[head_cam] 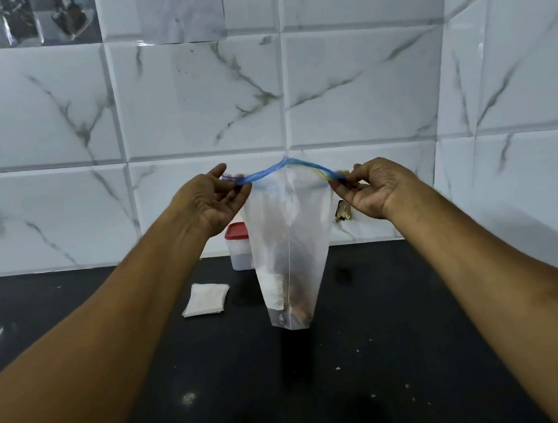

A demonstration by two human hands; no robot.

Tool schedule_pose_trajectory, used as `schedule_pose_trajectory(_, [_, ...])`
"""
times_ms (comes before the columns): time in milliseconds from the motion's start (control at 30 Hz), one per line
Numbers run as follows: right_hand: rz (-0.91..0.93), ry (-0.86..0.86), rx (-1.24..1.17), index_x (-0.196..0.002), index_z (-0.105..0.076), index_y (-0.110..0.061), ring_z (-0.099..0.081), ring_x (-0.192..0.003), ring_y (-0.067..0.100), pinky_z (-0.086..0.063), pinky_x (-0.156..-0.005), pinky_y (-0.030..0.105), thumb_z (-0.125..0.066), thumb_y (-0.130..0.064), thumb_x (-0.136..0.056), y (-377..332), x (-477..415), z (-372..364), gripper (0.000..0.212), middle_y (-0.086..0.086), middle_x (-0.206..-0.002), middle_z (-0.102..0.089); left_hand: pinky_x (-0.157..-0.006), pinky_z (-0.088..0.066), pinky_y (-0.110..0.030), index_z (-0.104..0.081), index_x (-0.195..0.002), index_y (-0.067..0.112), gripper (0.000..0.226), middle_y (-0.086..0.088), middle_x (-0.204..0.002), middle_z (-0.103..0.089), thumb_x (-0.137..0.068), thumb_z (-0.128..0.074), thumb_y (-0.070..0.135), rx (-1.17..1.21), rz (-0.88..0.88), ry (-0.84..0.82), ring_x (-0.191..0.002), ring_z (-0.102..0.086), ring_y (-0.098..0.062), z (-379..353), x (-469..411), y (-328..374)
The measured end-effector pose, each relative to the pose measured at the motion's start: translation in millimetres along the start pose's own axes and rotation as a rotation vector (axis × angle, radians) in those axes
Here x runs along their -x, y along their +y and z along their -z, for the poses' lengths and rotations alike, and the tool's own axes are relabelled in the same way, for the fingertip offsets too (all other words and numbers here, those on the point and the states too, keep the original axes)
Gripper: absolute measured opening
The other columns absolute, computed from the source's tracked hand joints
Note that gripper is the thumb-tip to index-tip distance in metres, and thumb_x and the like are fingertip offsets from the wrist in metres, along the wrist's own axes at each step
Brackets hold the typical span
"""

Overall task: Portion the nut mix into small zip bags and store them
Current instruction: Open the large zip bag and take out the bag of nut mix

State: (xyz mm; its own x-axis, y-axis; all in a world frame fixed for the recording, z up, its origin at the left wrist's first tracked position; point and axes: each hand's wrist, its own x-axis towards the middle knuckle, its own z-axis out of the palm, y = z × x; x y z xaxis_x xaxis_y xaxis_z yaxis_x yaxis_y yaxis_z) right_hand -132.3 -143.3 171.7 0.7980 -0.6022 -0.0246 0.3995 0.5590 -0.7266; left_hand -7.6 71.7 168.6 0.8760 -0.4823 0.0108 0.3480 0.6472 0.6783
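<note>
Head view: the bag (291, 244) hangs over the middle of the bench (404, 336), held up by the two ends of its blue zip (266, 173). The left hand (211, 203) pinches the left end between thumb and fingertips, and the right hand (371, 189) pinches the right end the same way. A few nuts (300, 314) sit in the bottom corner.

The film looks thin, limp and slick, and the load seems light, so the bag will likely sag and swing. The stiffer zip is probably the surest place to grip, and a hand under the bottom would steady it. Whether the zip is fully closed cannot be told, since its middle arches upward.

Behind the bag a tub (238, 250) with a red lid stands against the tiled wall (190, 100). A stack of flat bags (206, 298) lies to its left, near the hanging bag. Pale crumbs (338, 367) dot the bench in front. Nothing seems to block the way down to the bench.
</note>
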Motion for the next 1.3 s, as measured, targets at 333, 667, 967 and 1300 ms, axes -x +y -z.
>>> schedule_pose_trajectory(333, [-0.015,0.089,-0.033,-0.116,-0.058,-0.002,-0.057,-0.072,0.025,-0.06,-0.08,0.042,-0.028,0.019,-0.092,8.0,-5.8,-0.6,0.044,0.018,-0.101,-0.051,-0.065,-0.062,-0.03,-0.063,-0.103,0.0,0.027,-0.015,-0.116,-0.061,-0.101,-0.036,-0.004,0.195,0.118,0.05,-0.094,-0.061,-0.021,9.8,-5.8,-2.0])
schedule_pose_trajectory(667, [0.01,0.017,0.328,-0.095,-0.054,-0.004,-0.06,-0.071,0.026,-0.055,-0.069,0.037,-0.049,-0.001,-0.098,12.0,-9.5,-0.2,0.007,0.015,-0.094,-0.057,-0.053,-0.057,-0.027,-0.069,-0.105,0.01,0.047,-0.007,-0.086,-0.068,-0.088,-0.073,0.053,-1.095,0.122,-0.029,-0.067,-0.067,-0.017,29.0,-12.9,-6.0])
schedule_pose_trajectory(967, [0.399,0.007,1.257,-0.093,-0.06,-0.011,-0.055,-0.082,0.026,-0.048,-0.07,0.039,-0.071,-0.022,-0.093,9.4,-5.6,-7.0,0.016,0.009,-0.095,-0.06,-0.087,-0.057,-0.033,-0.07,-0.116,0.01,0.038,-0.006,-0.111,-0.066,-0.086,-0.082,0.03,-1.532,-0.288,-0.142,-0.099,-0.065,-0.021,2.6,-23.9,-9.0])
schedule_pose_trajectory(1300, [0.358,-0.584,1.866,-0.097,-0.079,-0.028,-0.054,-0.064,0.013,-0.046,-0.056,0.028,-0.084,-0.037,-0.084,1.1,48.1,-31.7,0.017,-0.005,-0.075,-0.065,-0.072,-0.053,-0.029,-0.079,-0.096,0.006,0.04,-0.01,-0.096,-0.079,-0.096,-0.065,0.042,-1.795,-0.356,-0.274,-0.086,-0.074,-0.026,-29.7,-36.3,-17.7])
